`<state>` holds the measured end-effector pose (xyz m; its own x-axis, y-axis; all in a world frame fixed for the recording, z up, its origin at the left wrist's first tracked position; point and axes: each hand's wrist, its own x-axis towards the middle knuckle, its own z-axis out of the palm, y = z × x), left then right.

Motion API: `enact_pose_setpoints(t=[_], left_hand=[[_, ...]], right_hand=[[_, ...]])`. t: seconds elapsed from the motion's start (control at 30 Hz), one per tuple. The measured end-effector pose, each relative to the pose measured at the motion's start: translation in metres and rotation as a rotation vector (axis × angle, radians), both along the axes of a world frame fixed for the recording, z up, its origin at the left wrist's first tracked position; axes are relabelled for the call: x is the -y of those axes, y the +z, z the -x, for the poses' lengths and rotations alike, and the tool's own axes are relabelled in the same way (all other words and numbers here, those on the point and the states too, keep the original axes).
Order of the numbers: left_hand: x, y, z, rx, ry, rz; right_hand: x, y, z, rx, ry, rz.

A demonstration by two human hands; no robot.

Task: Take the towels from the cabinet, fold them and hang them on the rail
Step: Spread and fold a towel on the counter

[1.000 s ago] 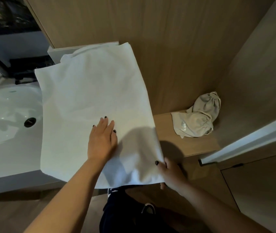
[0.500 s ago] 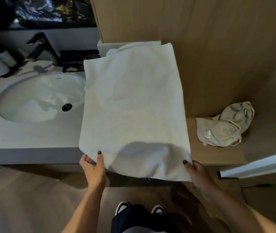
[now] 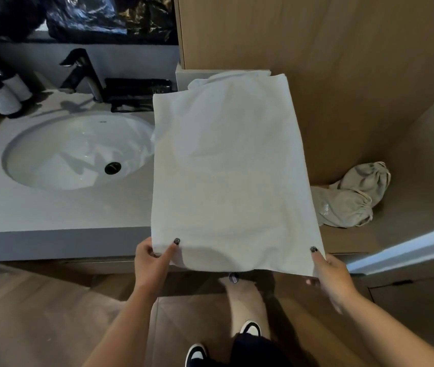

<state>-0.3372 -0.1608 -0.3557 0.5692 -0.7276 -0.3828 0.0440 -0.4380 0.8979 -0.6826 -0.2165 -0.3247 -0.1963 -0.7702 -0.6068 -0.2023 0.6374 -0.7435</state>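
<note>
- The person is holding one white towel (image 3: 226, 170) by its two near corners; the towel is lying flat, partly on the grey desk (image 3: 59, 207) beside the sink (image 3: 75, 152) and partly over a lower wooden shelf (image 3: 348, 239) to the right.
- The left hand (image 3: 152, 260) is pinching the near-left corner, thumb on top and fingers (image 3: 144, 250) curled beneath the edge.
- The right hand (image 3: 329, 274) is gripping the near-right corner in the same way, thumb on top.
- The step in hand is judged to be the folding: the towel is already doubled into a narrow panel.
- The next move is likely calling for both corners to be carried together toward the far edge, keeping the edges aligned.
- Counted: one towel, two hands, one sink, one black tap (image 3: 83, 72), two dispenser bottles (image 3: 1, 94), one crumpled beige cloth bag (image 3: 350, 197) on the shelf.
- No rail is showing here.
</note>
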Motion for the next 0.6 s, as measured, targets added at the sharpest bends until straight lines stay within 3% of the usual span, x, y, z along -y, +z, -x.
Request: enact_pose_setpoints(t=[0.2, 0.33, 0.6], left_hand=[[0.001, 0.013, -0.013, -0.036, -0.109, -0.02], [-0.013, 0.021, -0.012, -0.006, -0.288, 0.049], [-0.047, 0.029, -0.015, 0.066, -0.391, 0.038]], right_hand=[[-0.012, 0.01, -0.007, -0.023, -0.126, 0.032], [-0.022, 0.028, -0.012, -0.126, -0.111, 0.131], [-0.038, 0.062, -0.01, -0.162, -0.027, 0.276]])
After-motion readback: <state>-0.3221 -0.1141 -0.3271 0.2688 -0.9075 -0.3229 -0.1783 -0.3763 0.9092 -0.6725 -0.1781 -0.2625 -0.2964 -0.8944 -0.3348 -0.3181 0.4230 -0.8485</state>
